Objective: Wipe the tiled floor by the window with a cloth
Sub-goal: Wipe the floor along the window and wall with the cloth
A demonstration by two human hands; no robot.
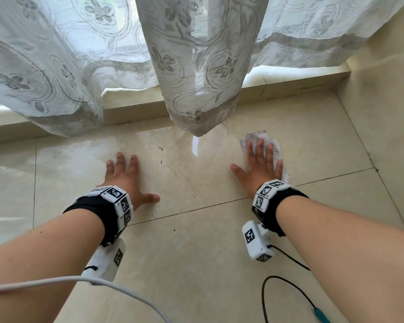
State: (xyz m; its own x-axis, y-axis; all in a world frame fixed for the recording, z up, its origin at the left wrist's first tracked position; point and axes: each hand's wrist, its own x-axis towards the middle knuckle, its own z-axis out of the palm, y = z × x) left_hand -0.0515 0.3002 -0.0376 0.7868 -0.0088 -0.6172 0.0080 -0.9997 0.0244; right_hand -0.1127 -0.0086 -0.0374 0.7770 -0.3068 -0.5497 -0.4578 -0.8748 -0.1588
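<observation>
Cloth (pixel 275 150): white, soiled grey along its edges, lying flat on the tiled floor (pixel 196 241) at the right, near the raised ledge (pixel 135 108) under the window.

Right hand (pixel 259 167): pressed palm-down on the cloth, fingers straight, thumb spread onto bare tile; nothing gripped.

Left hand (pixel 124 180): well apart from the cloth, flat on bare tile, fingers straight and spread, holding nothing.

Floor between the hands: glossy, with dark specks (pixel 161 149) and a thin strand (pixel 189 183).

A patterned sheer curtain (pixel 191 66) hangs over the ledge, its lowest point just above the floor between the hands.

Both wrists carry black bands with white marker blocks (pixel 117 201). A white cable (pixel 56 282) runs at the left forearm, a black cable (pixel 287 283) at the right.
</observation>
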